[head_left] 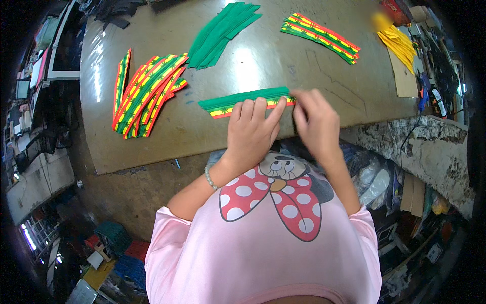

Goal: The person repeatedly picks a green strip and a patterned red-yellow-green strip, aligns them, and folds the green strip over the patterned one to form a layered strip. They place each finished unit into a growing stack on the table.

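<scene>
On the table in front of me lies a green fabric strip (238, 99), along the far side of a patterned strip (221, 111) in yellow, red and green with leaf shapes. My left hand (253, 126) rests on the patterned strip, fingers stretched out and pressing it down. At the right end of the two strips is my right hand (319, 121), its fingers curled and slightly blurred. The fingertips seem to pinch the green strip's end; exactly what lies between them is partly hidden.
A pile of patterned strips (152, 93) fans out at left. Plain green strips (220, 38) lie at the far middle, more patterned strips (321, 38) at far right. Yellow strips (397, 45) lie on cardboard (403, 81) by the table's right edge. The table (167, 147) ends near my body.
</scene>
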### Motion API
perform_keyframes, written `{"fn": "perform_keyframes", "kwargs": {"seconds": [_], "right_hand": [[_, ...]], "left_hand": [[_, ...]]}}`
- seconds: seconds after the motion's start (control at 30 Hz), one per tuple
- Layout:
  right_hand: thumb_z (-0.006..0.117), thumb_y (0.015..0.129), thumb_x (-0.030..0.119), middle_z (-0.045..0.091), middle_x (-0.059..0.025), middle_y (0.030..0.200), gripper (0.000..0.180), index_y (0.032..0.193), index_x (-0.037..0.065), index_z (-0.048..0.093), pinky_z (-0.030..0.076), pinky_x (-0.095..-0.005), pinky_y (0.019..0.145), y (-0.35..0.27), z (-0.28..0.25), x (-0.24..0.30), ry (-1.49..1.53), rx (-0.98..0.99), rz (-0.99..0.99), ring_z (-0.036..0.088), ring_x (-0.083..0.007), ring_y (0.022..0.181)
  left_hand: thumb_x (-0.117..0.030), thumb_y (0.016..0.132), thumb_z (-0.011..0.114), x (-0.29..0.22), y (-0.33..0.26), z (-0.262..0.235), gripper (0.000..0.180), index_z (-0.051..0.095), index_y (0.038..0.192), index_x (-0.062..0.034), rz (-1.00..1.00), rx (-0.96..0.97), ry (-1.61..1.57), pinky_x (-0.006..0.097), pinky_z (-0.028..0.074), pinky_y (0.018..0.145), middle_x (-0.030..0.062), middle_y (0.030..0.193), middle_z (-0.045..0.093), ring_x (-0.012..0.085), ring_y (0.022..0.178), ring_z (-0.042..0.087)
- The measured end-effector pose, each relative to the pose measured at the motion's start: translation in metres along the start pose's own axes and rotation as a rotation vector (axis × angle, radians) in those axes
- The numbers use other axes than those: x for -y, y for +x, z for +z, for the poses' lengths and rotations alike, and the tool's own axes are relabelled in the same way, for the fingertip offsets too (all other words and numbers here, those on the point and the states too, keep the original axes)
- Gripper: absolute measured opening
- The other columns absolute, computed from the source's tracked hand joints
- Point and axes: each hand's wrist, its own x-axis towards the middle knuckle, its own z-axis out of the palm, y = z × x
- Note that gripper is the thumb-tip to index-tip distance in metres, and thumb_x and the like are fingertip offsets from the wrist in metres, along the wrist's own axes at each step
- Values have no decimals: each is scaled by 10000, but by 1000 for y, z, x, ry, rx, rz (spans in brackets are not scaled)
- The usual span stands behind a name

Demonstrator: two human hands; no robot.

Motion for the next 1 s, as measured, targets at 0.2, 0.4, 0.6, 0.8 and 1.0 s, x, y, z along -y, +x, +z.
{"fn": "perform_keyframes", "kwargs": {"seconds": [0.2,0.4,0.6,0.8,1.0], "right_hand": [[661,828,62,599,-54,1017,390,1211,129,675,538,-384,656,-20,10,-3,-210,-3,-78,601,-250,902],[649,784,45,616,-76,1136,457,1232,129,673,516,-390,783,-15,4,-5,-287,-54,-178,578,-276,981],[614,794,31,636,-95,1179,382,1160,106,691,449,-406,938,51,32,-14,-58,56,-487,567,-296,1107],[596,837,-2,673,-189,1095,267,1079,9,709,494,-445,931,145,31,-53,204,-154,-292,610,-383,1054],[657,853,116,662,-151,942,181,980,10,729,542,-413,832,167,18,-78,-200,-78,-225,642,-332,924]], "left_hand": [[-192,868,646,3,-1,-3,444,632,1311,-218,-20,11,-59,378,404,787,54,947,522,237,875,497],[-139,868,652,13,5,-14,419,642,1287,-143,-77,124,-316,437,425,838,92,979,545,284,913,518],[-111,904,601,28,8,-34,351,617,1243,-20,161,165,-270,476,421,1029,183,1145,554,372,1091,535],[-103,914,592,28,7,-37,411,568,1312,-3,43,206,-349,460,414,1059,171,1339,548,360,1206,534],[-113,904,638,27,-5,-33,354,630,1241,-5,-54,93,-252,425,445,950,139,1287,598,303,1154,572]]}}
